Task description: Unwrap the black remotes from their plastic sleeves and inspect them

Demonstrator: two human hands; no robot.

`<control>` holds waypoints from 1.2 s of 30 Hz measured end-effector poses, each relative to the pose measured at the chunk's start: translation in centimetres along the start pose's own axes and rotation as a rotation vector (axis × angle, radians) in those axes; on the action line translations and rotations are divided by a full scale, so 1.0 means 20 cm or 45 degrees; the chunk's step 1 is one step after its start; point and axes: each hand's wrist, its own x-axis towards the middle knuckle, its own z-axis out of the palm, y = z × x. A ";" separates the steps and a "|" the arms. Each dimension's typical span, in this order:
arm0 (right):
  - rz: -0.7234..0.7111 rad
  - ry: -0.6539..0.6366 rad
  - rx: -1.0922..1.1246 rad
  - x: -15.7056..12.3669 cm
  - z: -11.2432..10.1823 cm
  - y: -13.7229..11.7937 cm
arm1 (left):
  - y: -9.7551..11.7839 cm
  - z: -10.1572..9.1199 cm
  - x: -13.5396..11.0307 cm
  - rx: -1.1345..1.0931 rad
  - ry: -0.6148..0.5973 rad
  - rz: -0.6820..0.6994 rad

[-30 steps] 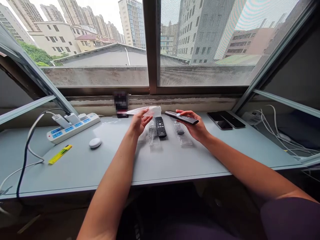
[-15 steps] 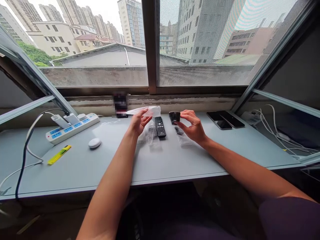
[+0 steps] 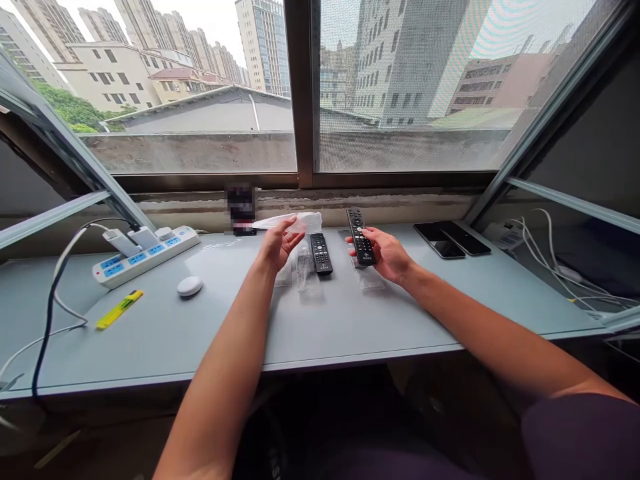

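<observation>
My right hand [image 3: 387,252] grips a black remote control [image 3: 361,237] by its lower half, buttons facing me, raised above the desk. Between the fingers and thumb of my left hand [image 3: 281,241] is a thin, whitish clear plastic bag [image 3: 305,221], which looks flat. On the desk between the hands lies a second black remote control [image 3: 321,253], buttons up. Just left of it is a clear plastic bag [image 3: 309,283] with something dark in it. Another clear bag [image 3: 371,279] lies below my right hand, partly hidden by the held remote.
Two dark phones [image 3: 439,240] overlap at the right. Leftward are a round white case [image 3: 190,287], a yellow cutter [image 3: 119,310] and a power strip [image 3: 145,258] with plugs and cables. A blurred dark object [image 3: 241,210] stands by the window sill. Metal frame bars slant at both sides.
My right hand has turned the remote from end-on to upright, so its button face now shows. My left hand with the plastic bag has barely moved.
</observation>
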 end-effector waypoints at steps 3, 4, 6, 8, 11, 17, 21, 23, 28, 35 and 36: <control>0.047 -0.062 0.048 0.00 0.00 -0.01 | 0.00 0.00 0.00 -0.006 -0.009 0.001; 0.045 -0.084 0.066 0.00 0.00 -0.01 | 0.00 0.00 0.00 -0.009 -0.012 0.003; 0.021 -0.114 0.088 0.00 0.00 0.00 | 0.00 0.00 0.00 -0.011 -0.012 0.005; -0.028 -0.124 0.083 0.01 -0.01 0.02 | 0.00 0.00 0.00 -0.009 -0.007 0.005; -0.190 -0.116 -0.051 0.04 -0.03 0.05 | 0.00 0.00 0.00 -0.001 -0.003 0.008; -0.913 -0.013 -0.845 0.02 -0.05 0.08 | 0.00 0.00 0.00 0.022 -0.010 0.012; -1.132 0.001 -1.160 -0.01 -0.04 0.07 | 0.00 -0.01 0.01 0.007 -0.019 0.002; -1.132 -0.012 -1.193 -0.01 -0.04 0.07 | 0.00 -0.01 0.01 0.009 -0.013 0.000; -1.026 0.034 -1.097 -0.01 -0.04 0.06 | 0.00 -0.01 0.01 0.028 -0.006 0.004; -0.447 -0.063 -0.448 -0.01 -0.01 0.05 | -0.01 -0.01 0.01 0.031 -0.020 0.014; -0.372 -0.101 -0.380 -0.01 -0.01 0.05 | -0.01 -0.01 0.01 0.025 -0.027 0.017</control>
